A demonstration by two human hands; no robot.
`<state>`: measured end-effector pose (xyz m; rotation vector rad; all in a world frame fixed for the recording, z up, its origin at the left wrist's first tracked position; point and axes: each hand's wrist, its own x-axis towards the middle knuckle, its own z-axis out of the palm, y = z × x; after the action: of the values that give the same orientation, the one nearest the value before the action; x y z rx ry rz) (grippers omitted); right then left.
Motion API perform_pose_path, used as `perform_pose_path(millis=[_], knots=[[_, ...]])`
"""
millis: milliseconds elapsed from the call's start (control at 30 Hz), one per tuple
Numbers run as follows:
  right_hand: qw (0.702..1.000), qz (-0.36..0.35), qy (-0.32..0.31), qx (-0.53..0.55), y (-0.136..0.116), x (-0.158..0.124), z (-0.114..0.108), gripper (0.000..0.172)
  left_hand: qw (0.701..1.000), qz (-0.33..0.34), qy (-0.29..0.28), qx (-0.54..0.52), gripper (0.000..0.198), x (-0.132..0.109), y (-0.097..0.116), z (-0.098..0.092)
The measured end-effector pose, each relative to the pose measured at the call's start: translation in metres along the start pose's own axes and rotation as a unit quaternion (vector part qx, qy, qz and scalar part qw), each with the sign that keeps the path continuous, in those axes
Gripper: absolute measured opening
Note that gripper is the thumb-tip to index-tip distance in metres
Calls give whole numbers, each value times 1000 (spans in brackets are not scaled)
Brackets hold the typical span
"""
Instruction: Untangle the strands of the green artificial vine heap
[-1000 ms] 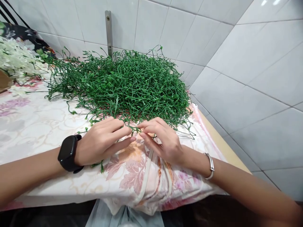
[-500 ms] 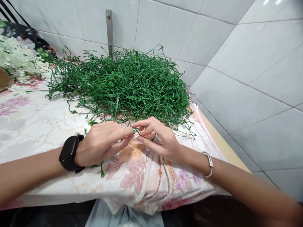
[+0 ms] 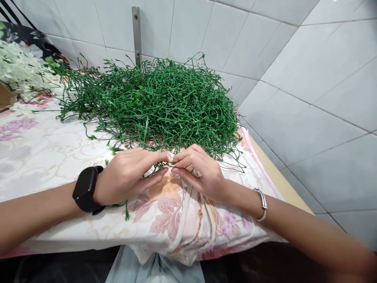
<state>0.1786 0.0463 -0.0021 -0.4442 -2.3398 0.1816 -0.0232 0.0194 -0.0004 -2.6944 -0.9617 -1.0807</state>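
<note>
Several thin green artificial flower stems (image 3: 157, 167) run between my two hands at the front of the table. My left hand (image 3: 128, 173), with a black band on its wrist, is curled around them, thumb and forefinger a little apart. The fingertips of my right hand (image 3: 200, 169) pinch the stems' right end. Just beyond my fingers lies a big tangled heap of the same green stems (image 3: 176, 106). A green stem tip (image 3: 127, 212) pokes out below my left wrist. The parts inside my left palm are hidden.
A flowered tablecloth (image 3: 53, 165) covers the table, bunched up at the front edge. White artificial flowers (image 3: 23, 70) lie at the far left beside a brown cardboard edge (image 3: 6, 97). Tiled walls (image 3: 321, 90) close off the back and right. A metal strip (image 3: 136, 37) stands against the back wall.
My left thumb and forefinger have parted, and more of the stems shows between them. My right fingertips have closed together on the stems' end.
</note>
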Motion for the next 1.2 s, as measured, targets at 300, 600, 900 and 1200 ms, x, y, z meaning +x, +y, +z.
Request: perform_pose_path(millis=[300, 600, 900, 1200], knots=[[1000, -2, 20, -23, -4, -1, 0, 15, 997, 9, 10, 74, 12, 0, -1, -2], [997, -10, -5, -76, -3, 0, 1, 24, 998, 39, -54, -5, 22, 1, -2, -2], [997, 7, -38, -67, -5, 1, -2, 21, 997, 34, -69, -28, 23, 1, -2, 2], [991, -9, -80, -102, -4, 3, 3, 14, 995, 87, -40, 23, 17, -1, -2, 4]])
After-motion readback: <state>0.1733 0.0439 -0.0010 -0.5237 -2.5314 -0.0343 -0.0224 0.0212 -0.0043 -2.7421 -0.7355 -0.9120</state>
